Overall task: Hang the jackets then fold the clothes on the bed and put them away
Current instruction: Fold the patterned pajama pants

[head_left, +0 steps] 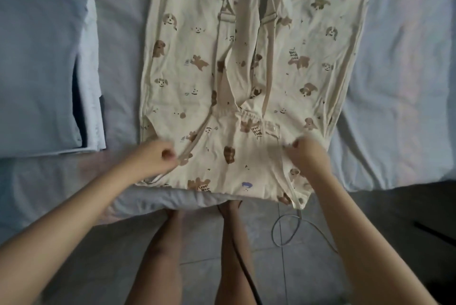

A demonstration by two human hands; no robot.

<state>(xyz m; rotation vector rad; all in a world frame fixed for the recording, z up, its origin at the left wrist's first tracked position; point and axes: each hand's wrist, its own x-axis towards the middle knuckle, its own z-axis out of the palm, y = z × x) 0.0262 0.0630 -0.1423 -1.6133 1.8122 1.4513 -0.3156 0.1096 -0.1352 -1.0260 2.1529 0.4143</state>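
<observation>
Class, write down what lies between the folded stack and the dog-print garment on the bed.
Only a bare strip of bed sheet separates the folded stack from the dog-print garment; they do not touch. The head view shows this.

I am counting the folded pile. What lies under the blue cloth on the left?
A white folded cloth and a dark edge show beneath the blue cloth. How many more pieces lie there is covered.

Dim, cool, bluish light all over, shadows soft. The cream garment (246,70) reads brightest; the floor (283,267) goes murky. Motion blur smears the left hand (153,159) and right hand (308,156). Edges bow, wide-angle.
</observation>
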